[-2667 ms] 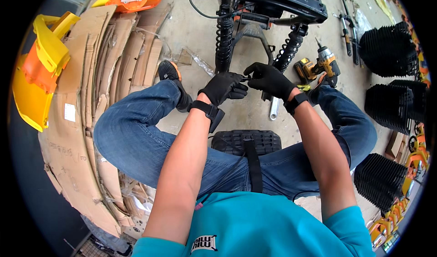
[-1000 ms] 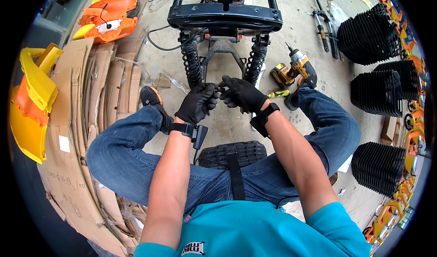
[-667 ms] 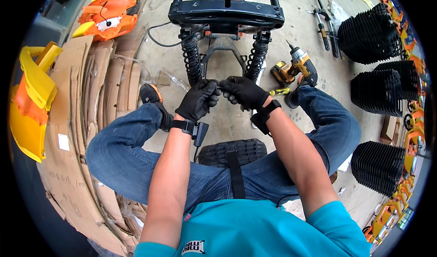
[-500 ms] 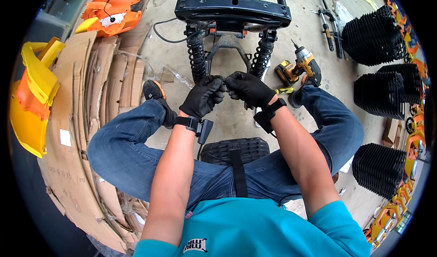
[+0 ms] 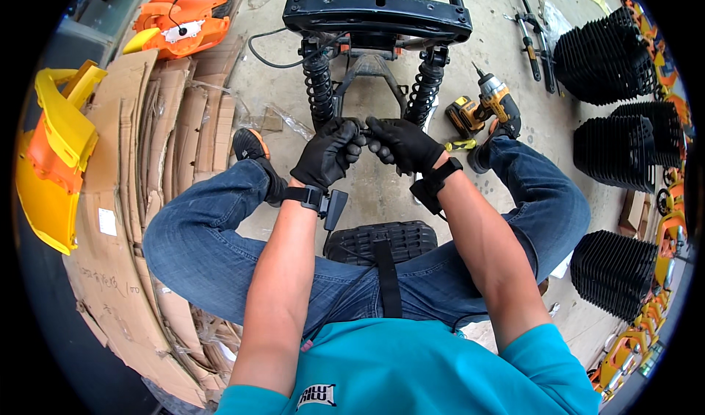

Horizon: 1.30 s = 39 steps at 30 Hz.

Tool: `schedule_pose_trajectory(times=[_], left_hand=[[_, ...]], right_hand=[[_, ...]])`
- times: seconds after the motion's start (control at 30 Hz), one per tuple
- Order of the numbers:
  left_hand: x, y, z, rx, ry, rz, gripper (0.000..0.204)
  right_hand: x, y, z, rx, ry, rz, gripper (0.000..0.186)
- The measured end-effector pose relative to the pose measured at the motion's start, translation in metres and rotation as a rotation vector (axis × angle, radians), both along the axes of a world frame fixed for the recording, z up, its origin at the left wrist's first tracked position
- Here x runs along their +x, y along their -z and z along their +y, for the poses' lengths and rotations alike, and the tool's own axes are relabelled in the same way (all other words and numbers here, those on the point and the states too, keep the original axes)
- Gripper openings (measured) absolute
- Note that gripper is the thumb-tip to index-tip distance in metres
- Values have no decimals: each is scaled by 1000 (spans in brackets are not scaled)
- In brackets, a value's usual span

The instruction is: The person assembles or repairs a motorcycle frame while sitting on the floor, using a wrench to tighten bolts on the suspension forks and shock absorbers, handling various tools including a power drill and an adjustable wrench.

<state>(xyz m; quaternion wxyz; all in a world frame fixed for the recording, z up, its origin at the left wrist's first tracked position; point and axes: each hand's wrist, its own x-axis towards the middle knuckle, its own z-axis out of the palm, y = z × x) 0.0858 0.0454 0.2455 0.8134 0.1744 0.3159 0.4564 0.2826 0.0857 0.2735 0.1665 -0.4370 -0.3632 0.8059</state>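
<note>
Both my hands wear black gloves and meet in front of the black metal frame. My left hand is closed, thumb and fingertips pinching one end of a small dark bolt-like piece. At its other end, the fingertips of my right hand are pinched too. Most of the piece is hidden by the gloves, so its exact kind cannot be made out. Just beyond the hands stand two black coil-spring shock absorbers, a left one and a right one, attached below the frame's crossbar.
A yellow-and-black cordless drill sits on the floor by my right foot. Flattened cardboard lies at the left, with yellow and orange body panels. Stacked black plastic parts line the right side. A black cable loops beside the frame.
The fingers of my right hand have shifted and spread slightly around the small piece, and more of it shows between the hands. Both hands stay at nearly the same place.
</note>
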Motion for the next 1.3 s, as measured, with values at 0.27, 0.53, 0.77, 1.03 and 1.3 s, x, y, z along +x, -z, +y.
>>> schedule_pose_trajectory(times=[0.27, 0.53, 0.77, 1.03, 1.3], left_hand=[[1, -5, 2, 10, -41, 10, 22], [0, -4, -1, -22, -7, -1, 24], [0, 2, 1, -34, -40, -24, 25], [1, 3, 1, -48, -34, -35, 26], [-4, 7, -1, -63, -89, -29, 27]], right_hand=[[-2, 15, -1, -3, 192, 369, 20], [2, -7, 12, 62, -254, -192, 27], [-11, -10, -4, 13, 217, 127, 41], [5, 8, 7, 73, -33, -32, 31], [0, -10, 2, 141, 0, -64, 32]])
